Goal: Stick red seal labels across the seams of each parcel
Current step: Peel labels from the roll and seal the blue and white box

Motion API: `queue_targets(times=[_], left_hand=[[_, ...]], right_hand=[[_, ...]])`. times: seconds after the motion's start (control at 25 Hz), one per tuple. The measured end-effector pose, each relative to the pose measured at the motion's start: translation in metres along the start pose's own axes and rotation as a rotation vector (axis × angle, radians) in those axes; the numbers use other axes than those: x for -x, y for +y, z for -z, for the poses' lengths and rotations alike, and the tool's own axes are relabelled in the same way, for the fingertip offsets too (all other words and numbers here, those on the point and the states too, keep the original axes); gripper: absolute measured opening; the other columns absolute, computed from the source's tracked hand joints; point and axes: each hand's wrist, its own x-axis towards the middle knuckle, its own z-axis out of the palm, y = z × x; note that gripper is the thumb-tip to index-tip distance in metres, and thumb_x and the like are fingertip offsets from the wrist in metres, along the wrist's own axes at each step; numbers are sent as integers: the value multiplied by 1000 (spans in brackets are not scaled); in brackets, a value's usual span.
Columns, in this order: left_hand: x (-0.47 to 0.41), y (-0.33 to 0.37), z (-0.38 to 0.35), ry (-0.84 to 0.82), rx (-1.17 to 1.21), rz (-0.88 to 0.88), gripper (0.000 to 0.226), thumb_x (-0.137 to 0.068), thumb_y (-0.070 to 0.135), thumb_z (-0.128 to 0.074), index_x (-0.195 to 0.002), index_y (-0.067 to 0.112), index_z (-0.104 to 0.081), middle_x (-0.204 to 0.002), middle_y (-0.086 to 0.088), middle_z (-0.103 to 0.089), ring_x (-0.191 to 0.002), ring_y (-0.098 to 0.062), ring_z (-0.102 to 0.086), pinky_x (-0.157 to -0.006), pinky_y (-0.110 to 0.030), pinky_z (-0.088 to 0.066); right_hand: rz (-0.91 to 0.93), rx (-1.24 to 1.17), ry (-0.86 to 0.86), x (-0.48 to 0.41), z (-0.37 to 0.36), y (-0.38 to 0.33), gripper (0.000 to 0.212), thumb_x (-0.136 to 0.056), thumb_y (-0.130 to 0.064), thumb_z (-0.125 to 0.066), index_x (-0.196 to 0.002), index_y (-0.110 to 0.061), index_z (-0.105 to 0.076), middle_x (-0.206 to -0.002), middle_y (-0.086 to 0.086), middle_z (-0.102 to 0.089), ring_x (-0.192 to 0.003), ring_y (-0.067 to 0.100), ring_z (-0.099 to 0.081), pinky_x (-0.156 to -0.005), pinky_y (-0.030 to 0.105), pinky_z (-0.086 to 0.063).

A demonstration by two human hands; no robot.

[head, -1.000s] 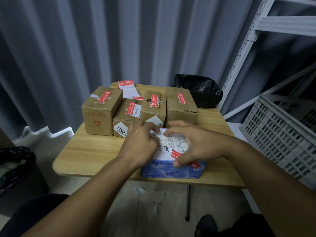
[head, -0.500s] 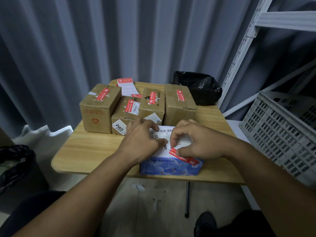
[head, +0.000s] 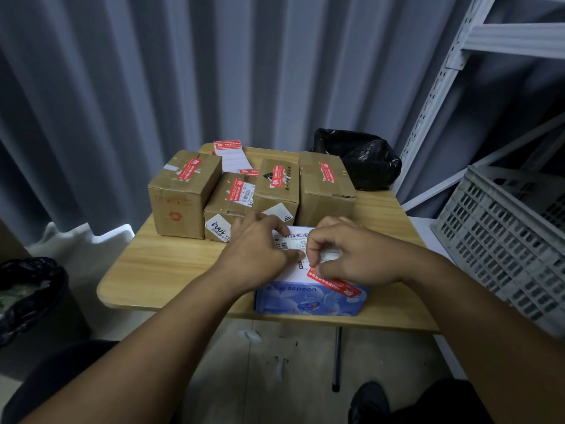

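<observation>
Dim, bluish, perhaps slightly edge-warped.

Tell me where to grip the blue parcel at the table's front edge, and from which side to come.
Probably grip its two short ends, from left and right. The blue parcel lies flat and wide; cardboard boxes crowd its back, the left hand and right hand cover its top, and the red seal label wraps its front right edge.
</observation>
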Motion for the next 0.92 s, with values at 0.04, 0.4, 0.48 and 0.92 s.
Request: queue_targets(times=[0.04,0.4,0.48,0.92], left_hand=[[0,0,0,-4,-2,1,41,-82,42,-76,-119,28,-63,-131,-1,-47,-130,-23,-33,-93,-25,-25],[-2,0,1,-14,-25,5,41,-82,43,-76,-118,29,-63,-132,-2,-47,-131,-24,-33,-95,-27,-26],[-1,1,1,-21,-24,4,42,-82,43,-75,-120,29,-62,-133,-2,-46,-131,-24,-32,-95,-27,-26],[0,4,4,-48,-25,14,40,-83,43,-75,-119,29,-62,-133,-1,-45,-130,-23,-32,-92,-28,-26]], right_hand=[[5,1,6,0,0,0,9,-83,-26,-71,-87,-31,-64,-104,-15,-48,-111,5,-40,-106,47,-34],[37,-32,34,8,1,1,27,-84,-17,-73,-105,-34,-71,-111,-8,-53,-111,8,-45,-98,22,-38],[63,-15,49,10,1,1,27,-84,-15,-75,-107,-30,-74,-111,-8,-56,-107,-2,-45,-91,8,-31],[52,61,61,10,-3,-2,4,-91,-27,-67,-92,-31,-66,-103,-17,-48,-109,5,-43,-103,40,-39]])
